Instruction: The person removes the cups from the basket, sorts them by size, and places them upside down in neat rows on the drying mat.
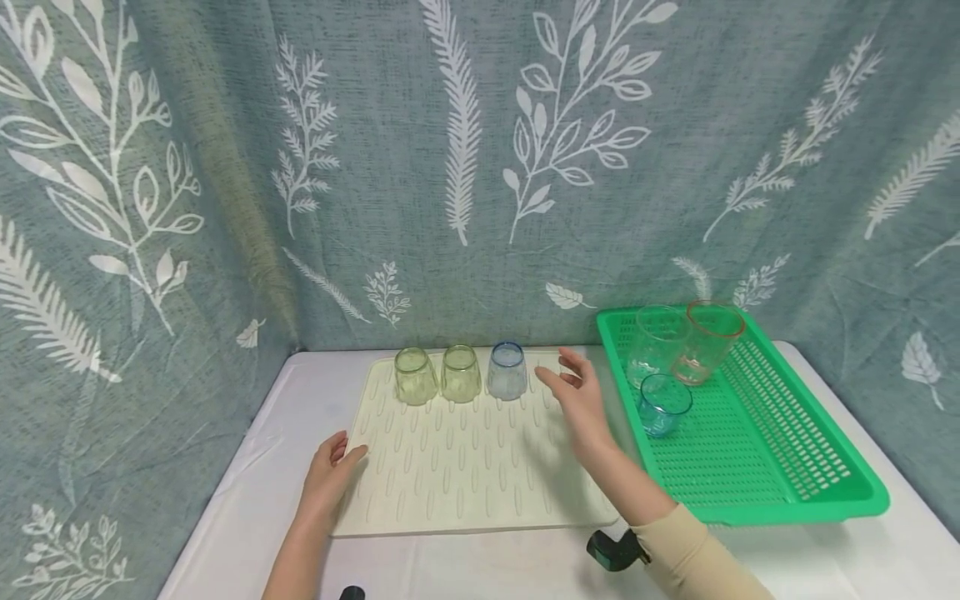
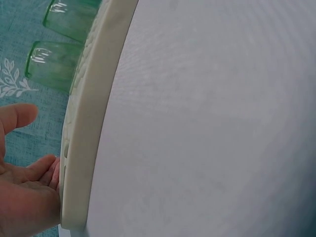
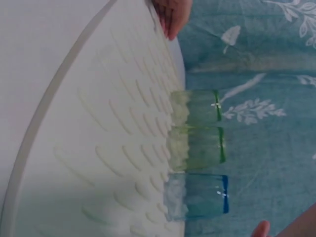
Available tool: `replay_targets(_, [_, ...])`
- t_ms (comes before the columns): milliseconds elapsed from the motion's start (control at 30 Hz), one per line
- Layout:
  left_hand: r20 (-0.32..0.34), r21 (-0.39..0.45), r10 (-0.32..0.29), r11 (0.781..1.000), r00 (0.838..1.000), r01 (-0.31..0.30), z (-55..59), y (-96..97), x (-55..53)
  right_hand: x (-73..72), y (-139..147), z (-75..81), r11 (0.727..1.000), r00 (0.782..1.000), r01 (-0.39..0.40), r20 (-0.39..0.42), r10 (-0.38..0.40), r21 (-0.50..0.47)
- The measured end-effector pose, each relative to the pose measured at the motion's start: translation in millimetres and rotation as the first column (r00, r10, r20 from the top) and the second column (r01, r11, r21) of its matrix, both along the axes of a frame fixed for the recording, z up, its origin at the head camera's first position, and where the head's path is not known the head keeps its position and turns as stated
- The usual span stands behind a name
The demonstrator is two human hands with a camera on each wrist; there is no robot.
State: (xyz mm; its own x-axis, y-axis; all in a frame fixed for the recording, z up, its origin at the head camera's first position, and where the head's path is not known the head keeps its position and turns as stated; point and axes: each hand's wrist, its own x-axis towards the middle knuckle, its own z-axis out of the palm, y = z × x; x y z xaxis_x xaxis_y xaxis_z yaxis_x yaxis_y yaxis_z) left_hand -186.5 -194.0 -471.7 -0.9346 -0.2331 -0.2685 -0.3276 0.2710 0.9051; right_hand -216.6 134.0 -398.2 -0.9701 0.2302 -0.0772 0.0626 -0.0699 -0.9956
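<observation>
Two green-tinted glasses and a blue-rimmed glass stand in a row along the back of a cream drying mat. Just right of the blue-rimmed glass, my right hand hovers with loosely bent fingers, apart from the glass and holding nothing. My left hand is at the mat's left edge, its fingers relaxed; in the left wrist view they lie beside the mat's rim. The right wrist view shows the same blue glass and only a fingertip of my right hand.
A green perforated basket stands to the right, partly beside the mat. Inside it are a tall clear glass, a red-rimmed glass and a short blue glass. A patterned curtain hangs behind the white table.
</observation>
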Motion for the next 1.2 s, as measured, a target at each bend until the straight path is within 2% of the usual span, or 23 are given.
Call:
replay_targets(467, [-0.009, 0.015, 0.008, 1.000, 1.000, -0.008, -4.2, -1.3, -0.7, 26.1, 50, 18.2, 0.999, 1.000, 0.008, -0.021, -0.009, -0.038])
replay_targets(800, [-0.023, 0.020, -0.003, 1.000, 1.000, 0.004, -6.1, -2.5, -1.6, 34.2, 90, 14.5, 0.996, 0.998, 0.066, 0.001, -0.066, 0.067])
replay_targets(900, [-0.023, 0.018, -0.003, 1.000, 1.000, 0.004, -5.2, -2.7, -1.5, 35.0, 103, 12.2, 0.989, 0.996, 0.083, 0.012, -0.085, 0.125])
replay_targets(1100, [-0.028, 0.023, -0.001, 1.000, 1.000, 0.002, -5.6, -1.9, -1.7, 36.1, 129, 4.0, 0.963, 0.994, 0.103, 0.010, -0.109, 0.251])
replay_targets(1200, [-0.027, 0.025, 0.001, 1.000, 1.000, -0.001, -6.1, -1.8, -1.3, 36.6, 140, -0.4, 0.941, 0.994, 0.097, 0.012, -0.107, 0.324])
